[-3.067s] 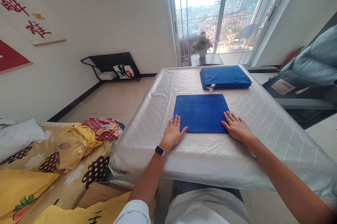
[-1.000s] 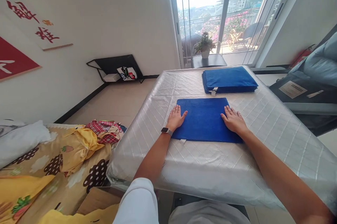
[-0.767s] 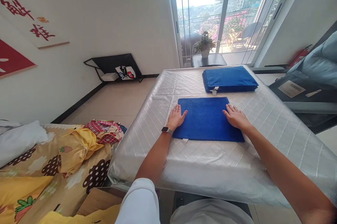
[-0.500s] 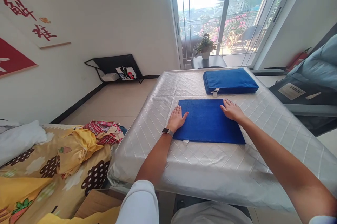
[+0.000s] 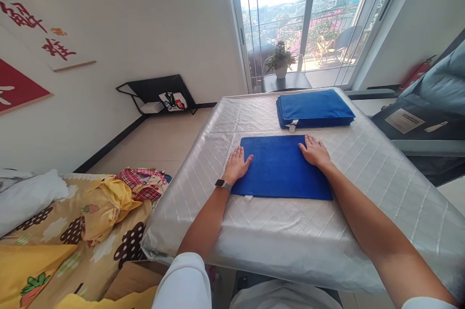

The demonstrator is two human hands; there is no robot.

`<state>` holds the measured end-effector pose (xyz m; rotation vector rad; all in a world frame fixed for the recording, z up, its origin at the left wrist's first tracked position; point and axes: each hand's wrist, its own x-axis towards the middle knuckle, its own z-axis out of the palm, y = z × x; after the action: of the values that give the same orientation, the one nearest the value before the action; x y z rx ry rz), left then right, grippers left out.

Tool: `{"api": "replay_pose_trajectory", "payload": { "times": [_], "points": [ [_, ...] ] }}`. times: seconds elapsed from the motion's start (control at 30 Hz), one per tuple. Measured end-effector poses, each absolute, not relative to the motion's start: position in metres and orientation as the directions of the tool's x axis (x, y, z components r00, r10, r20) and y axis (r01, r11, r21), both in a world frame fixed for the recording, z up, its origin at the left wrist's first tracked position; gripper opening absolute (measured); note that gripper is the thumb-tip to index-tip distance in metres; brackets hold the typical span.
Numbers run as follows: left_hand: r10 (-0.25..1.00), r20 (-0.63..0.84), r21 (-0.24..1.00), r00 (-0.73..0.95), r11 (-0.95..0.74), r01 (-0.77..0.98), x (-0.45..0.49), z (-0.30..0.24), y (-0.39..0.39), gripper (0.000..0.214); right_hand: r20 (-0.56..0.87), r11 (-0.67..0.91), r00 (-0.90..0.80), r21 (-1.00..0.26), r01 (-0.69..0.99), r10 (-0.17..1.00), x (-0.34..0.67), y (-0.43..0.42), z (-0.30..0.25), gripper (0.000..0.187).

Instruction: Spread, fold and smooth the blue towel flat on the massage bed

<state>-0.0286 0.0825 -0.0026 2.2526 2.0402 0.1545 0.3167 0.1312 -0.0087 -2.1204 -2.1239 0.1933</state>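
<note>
A blue cloth (image 5: pixel 279 171), towel-like and rectangular, lies flat on the silver table cover (image 5: pixel 276 231), with a small white tag at its near edge. My left hand (image 5: pixel 237 166) rests open on its left edge, fingers pointing away from me and thumb over the cloth. Flat on the far right part is my right hand (image 5: pixel 315 150), also open. Beyond them sits a stack of folded blue cloths (image 5: pixel 314 107) with white tags on its near side.
To the left is a bed with a patterned sheet (image 5: pixel 98 260) and crumpled clothes (image 5: pixel 109 202). A potted plant (image 5: pixel 281 62) stands on a chair by the glass door. On the right is a dark chair (image 5: pixel 428 154) with a grey-blue jacket or cushion over it.
Both hands stay on the blue cloth, and my right hand's fingers look more spread. The whole view has shifted slightly, so the table and cloth appear a little further left.
</note>
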Motion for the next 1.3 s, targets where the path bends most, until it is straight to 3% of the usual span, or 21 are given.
{"api": "replay_pose_trajectory", "payload": {
  "times": [0.13, 0.23, 0.33, 0.43, 0.7, 0.93, 1.3],
  "points": [
    [0.991, 0.077, 0.077, 0.108, -0.114, 0.99, -0.014, 0.009, 0.074, 0.083, 0.021, 0.002, 0.002, -0.197, 0.98, 1.0, 0.315, 0.13, -0.008, 0.075],
    [0.935, 0.137, 0.032, 0.328, -0.335, 0.942, 0.02, 0.017, 0.067, 0.077, 0.036, 0.007, 0.001, -0.202, 0.979, 0.999, 0.314, 0.129, -0.009, 0.074],
    [0.798, 0.15, 0.018, 0.583, -0.592, 0.806, 0.075, 0.022, 0.07, 0.072, 0.054, 0.011, 0.0, -0.206, 0.978, 0.999, 0.314, 0.128, -0.01, 0.073],
    [0.726, 0.173, 0.058, 0.666, -0.682, 0.729, 0.137, 0.023, 0.091, 0.071, 0.074, 0.035, -0.021, -0.187, 0.982, 0.997, 0.317, 0.126, -0.012, 0.07],
    [0.848, 0.036, 0.233, 0.529, -0.522, 0.821, 0.197, 0.004, 0.148, 0.069, 0.067, 0.045, -0.037, -0.125, 0.991, 0.997, 0.318, 0.124, -0.012, 0.065],
    [0.905, 0.032, 0.196, 0.424, -0.422, 0.885, 0.131, -0.004, 0.146, 0.083, 0.05, 0.003, 0.006, -0.165, 0.986, 0.999, 0.313, 0.127, -0.009, 0.067],
    [0.992, 0.044, 0.183, 0.121, -0.127, 0.975, 0.001, -0.006, 0.15, 0.081, 0.019, -0.008, 0.012, -0.169, 0.986, 1.0, 0.314, 0.128, -0.006, 0.069]
  ]
}}
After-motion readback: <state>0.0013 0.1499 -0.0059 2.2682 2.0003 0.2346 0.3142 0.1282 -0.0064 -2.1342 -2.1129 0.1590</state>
